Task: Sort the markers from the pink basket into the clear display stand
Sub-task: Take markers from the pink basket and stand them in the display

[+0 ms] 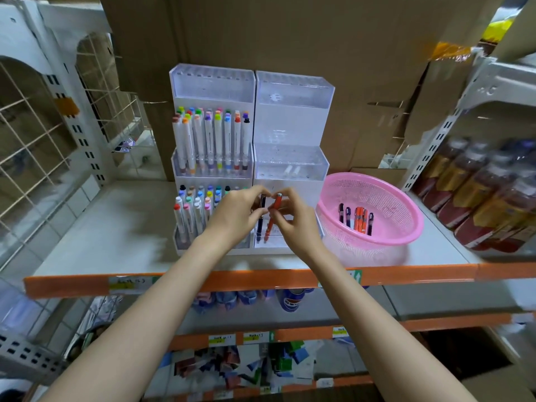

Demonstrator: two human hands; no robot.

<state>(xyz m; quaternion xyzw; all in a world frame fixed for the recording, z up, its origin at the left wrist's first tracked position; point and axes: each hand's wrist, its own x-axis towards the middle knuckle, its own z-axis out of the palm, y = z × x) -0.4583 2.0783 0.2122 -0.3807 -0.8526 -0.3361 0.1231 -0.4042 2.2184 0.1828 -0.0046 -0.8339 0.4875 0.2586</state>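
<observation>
Left hand (235, 211) pinches black marker (262, 201), right hand (293, 224) orange marker (277, 203).

I read this as a shop stockroom: orange-edged shelf (249, 281) with price tags (222, 339), stacked cardboard boxes (290, 30), bottled goods (487, 192).

The left hand (235, 210) pinched a dark marker (260, 216) and the right hand (293, 224) an orange marker (272, 217) — both upright in the clear display stand's (293, 126) bottom tier. The pink basket (374, 207) sat just beside it — several markers inside.
</observation>
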